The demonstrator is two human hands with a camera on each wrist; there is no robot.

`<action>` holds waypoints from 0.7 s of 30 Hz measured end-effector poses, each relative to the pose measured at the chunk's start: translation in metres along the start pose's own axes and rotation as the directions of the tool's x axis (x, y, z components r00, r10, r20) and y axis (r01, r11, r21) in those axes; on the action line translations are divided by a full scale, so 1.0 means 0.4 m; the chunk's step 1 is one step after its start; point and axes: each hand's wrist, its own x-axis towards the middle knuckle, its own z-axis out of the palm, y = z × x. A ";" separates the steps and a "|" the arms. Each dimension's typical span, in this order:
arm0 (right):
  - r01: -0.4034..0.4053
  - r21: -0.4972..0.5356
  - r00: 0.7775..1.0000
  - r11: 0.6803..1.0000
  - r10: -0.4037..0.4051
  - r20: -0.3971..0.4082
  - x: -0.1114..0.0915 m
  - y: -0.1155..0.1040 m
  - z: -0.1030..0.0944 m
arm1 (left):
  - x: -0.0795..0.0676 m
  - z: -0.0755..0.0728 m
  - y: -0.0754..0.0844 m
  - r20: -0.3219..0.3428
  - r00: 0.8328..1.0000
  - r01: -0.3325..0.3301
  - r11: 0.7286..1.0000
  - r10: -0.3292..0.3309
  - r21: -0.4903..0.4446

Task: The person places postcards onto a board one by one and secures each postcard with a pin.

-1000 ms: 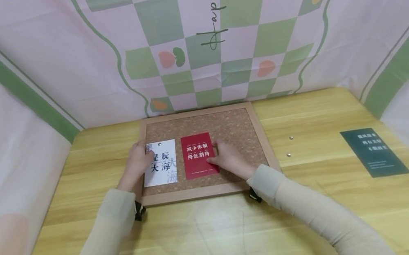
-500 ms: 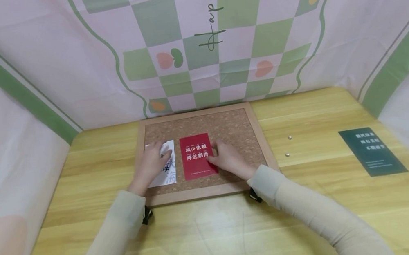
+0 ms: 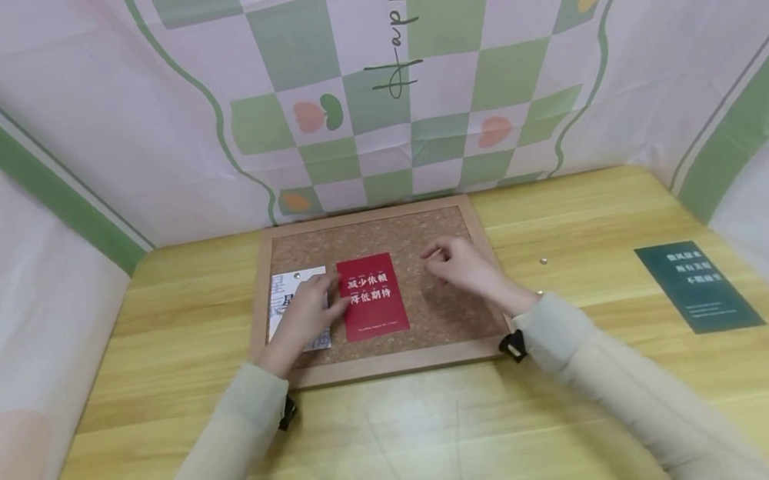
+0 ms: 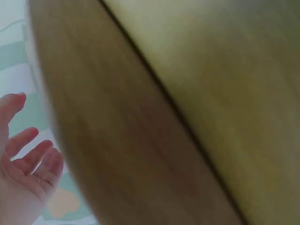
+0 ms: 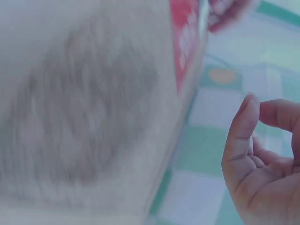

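A red card [image 3: 372, 297] with white characters lies on a wood-framed corkboard [image 3: 356, 235]. To its left, a white card [image 3: 281, 285] with dark characters carries a silver thumbtack [image 3: 297, 275] near its top. My left hand [image 3: 308, 309] spans part of the white card, its fingertips at the red card's left edge; I cannot tell whether they press on it. In the left wrist view that hand's fingers [image 4: 30, 161] are relaxed and apart. Over the board's right part, my right hand [image 3: 460, 267] is loosely curled, thumb and forefinger close together, with nothing visible between them.
Two silver thumbtacks, a far one [image 3: 543, 261] and a near one [image 3: 539, 293] partly behind the right wrist, lie right of the board. A dark green card [image 3: 698, 291] rests farther right on the wooden table [image 3: 404, 439]. Patterned cloth [image 3: 382, 147] hangs behind.
My left hand has moved rightward from the white card's left edge to the red card's left edge. My right hand has let go of the red card and moved right.
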 end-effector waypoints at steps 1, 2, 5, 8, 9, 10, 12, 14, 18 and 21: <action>-0.005 0.009 1.000 1.000 0.005 -0.013 -0.002 0.002 -0.019 | -0.001 0.002 0.000 0.003 1.000 -0.003 1.000 0.003 0.008; -0.011 0.022 1.000 1.000 0.012 -0.017 -0.004 0.005 -0.038 | -0.002 0.004 0.000 0.006 1.000 -0.003 1.000 0.003 0.015; -0.061 0.047 0.997 0.997 0.062 -0.038 -0.008 0.021 -0.093 | -0.002 0.010 -0.001 0.014 1.000 0.004 0.999 -0.005 0.042; -0.095 0.068 0.993 0.993 0.099 -0.065 -0.012 0.051 -0.140 | -0.001 0.015 -0.001 0.022 1.000 -0.002 0.998 0.001 0.070; -0.105 0.076 0.991 0.992 0.110 -0.076 -0.013 0.065 -0.154 | -0.001 0.016 -0.001 0.026 1.000 -0.004 0.997 0.002 0.075; -0.118 0.087 0.988 0.989 0.125 -0.086 -0.015 0.079 -0.167 | 0.000 0.017 -0.001 0.029 1.000 -0.004 0.997 0.002 0.078; -0.148 0.109 0.982 0.983 0.159 -0.103 -0.018 0.108 -0.189 | 0.002 0.020 0.000 0.036 0.999 -0.002 0.997 -0.001 0.080; -0.173 0.130 0.975 0.976 0.188 -0.116 -0.023 0.138 -0.207 | 0.003 0.022 0.000 0.041 0.999 0.002 0.997 -0.006 0.080; -0.220 0.165 0.961 0.961 0.243 -0.135 -0.031 0.190 -0.236 | 0.004 0.024 -0.001 0.063 0.998 0.000 0.995 -0.006 0.096; -0.250 0.176 0.950 0.952 0.277 -0.147 -0.037 0.220 -0.249 | 0.004 0.024 -0.002 0.090 0.996 -0.015 0.992 0.004 0.123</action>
